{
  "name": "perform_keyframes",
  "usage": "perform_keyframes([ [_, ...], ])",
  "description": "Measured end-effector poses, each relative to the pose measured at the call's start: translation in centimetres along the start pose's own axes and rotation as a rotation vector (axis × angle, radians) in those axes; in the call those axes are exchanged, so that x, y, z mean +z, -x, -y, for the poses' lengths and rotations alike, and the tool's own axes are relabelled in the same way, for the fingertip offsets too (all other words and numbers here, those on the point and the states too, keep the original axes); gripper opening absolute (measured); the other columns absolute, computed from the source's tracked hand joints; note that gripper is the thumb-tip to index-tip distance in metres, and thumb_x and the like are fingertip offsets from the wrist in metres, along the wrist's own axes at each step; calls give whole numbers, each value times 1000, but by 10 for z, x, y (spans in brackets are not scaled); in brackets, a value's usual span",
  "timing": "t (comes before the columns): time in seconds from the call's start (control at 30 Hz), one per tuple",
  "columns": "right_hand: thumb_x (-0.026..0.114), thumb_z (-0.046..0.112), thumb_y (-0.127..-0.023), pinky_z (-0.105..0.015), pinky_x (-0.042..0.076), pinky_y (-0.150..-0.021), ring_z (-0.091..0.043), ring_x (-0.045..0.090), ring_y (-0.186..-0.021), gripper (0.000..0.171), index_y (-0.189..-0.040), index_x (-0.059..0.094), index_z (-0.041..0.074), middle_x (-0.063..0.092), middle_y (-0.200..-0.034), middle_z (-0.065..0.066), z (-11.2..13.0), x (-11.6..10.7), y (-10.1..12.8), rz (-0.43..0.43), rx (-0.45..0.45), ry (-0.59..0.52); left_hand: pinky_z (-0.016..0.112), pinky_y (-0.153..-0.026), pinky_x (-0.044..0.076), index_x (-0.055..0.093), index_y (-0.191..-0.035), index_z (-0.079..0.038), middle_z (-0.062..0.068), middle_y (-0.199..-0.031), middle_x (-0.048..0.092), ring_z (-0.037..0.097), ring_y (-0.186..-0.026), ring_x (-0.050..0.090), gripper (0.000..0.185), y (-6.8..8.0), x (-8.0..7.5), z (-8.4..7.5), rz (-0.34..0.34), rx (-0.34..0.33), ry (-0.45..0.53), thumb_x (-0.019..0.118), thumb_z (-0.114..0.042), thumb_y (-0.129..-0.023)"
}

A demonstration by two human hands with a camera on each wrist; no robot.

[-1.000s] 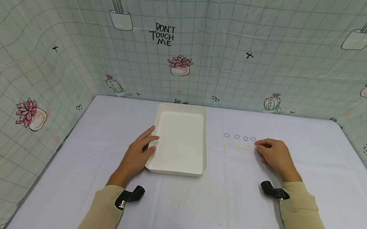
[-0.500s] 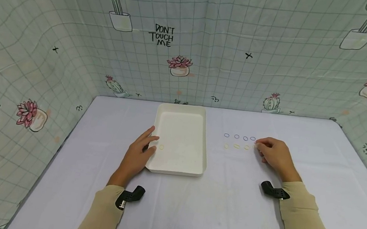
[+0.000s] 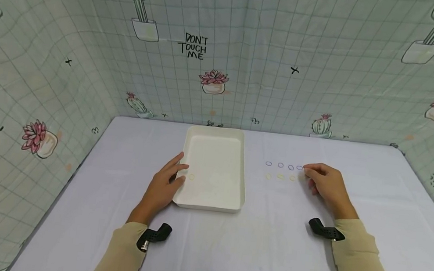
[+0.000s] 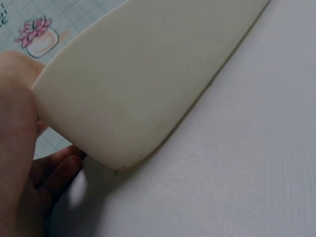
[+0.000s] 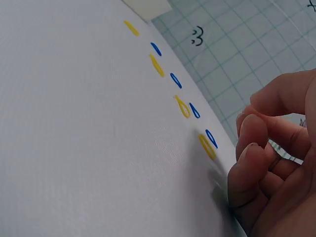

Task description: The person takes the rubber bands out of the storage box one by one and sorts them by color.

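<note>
My left hand (image 3: 161, 187): it rests on the white cloth-covered table (image 3: 260, 255) against the left wall of the shallow cream rectangular plastic tray (image 3: 213, 168), near the tray's front-left corner. The fingers are nearly straight and relaxed; the forefinger lies over the tray's left rim and nothing is gripped. In the left wrist view the tray's rounded corner (image 4: 123, 98) sits right against my palm (image 4: 19, 148).

My right hand (image 3: 325, 184): it lies on the table right of the middle, at the right end of the two rows of bands. The fingers are curled and the tips of thumb and forefinger (image 5: 254, 131) are drawn close together, just above the cloth. Whether a band is pinched between them, I cannot tell.

Small blue rubber bands (image 3: 283, 165): four in a row, flat on the table, between the tray and my right hand, on the side toward the far edge.

Small yellow rubber bands (image 3: 280, 176): a row just nearer to me than the blue row. In the right wrist view the last yellow band (image 5: 207, 146) lies just beside my fingertips, touching none of them.

Single yellow rubber band (image 3: 191, 177): it lies inside the tray, by its left wall, just beside my left forefinger.

Tray position: middle of the table, its long sides running from the front edge to the far edge.
</note>
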State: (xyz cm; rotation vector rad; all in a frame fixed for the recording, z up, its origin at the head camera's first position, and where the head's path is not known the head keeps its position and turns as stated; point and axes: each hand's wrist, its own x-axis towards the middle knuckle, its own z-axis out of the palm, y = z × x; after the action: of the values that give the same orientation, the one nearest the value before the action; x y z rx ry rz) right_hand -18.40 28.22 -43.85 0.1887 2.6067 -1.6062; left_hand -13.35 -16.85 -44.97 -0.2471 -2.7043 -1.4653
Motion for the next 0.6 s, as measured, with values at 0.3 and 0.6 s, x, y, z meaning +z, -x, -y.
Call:
perform_keyframes([
  [0.3, 64, 29, -99, -27, 49, -56, -12, 52, -63, 38, -123, 64, -1, 60, -82, -9, 16, 18, -4, 37, -28, -42, 42, -117, 29, 61, -138, -9, -12, -160, 31, 16, -149, 25, 37, 1, 1, 1, -12, 12, 3, 57, -14, -101],
  [0.6, 64, 29, -99, -29, 53, -65, -19, 58, -79, 41, -124, 64, -3, 63, -102, -23, 36, 38, -9, 163, -113, -98, 41, -117, 30, 61, -137, -10, -13, -159, 32, 15, -148, 26, 36, 1, 2, 3, -21, 20, -1, 58, -14, -101],
])
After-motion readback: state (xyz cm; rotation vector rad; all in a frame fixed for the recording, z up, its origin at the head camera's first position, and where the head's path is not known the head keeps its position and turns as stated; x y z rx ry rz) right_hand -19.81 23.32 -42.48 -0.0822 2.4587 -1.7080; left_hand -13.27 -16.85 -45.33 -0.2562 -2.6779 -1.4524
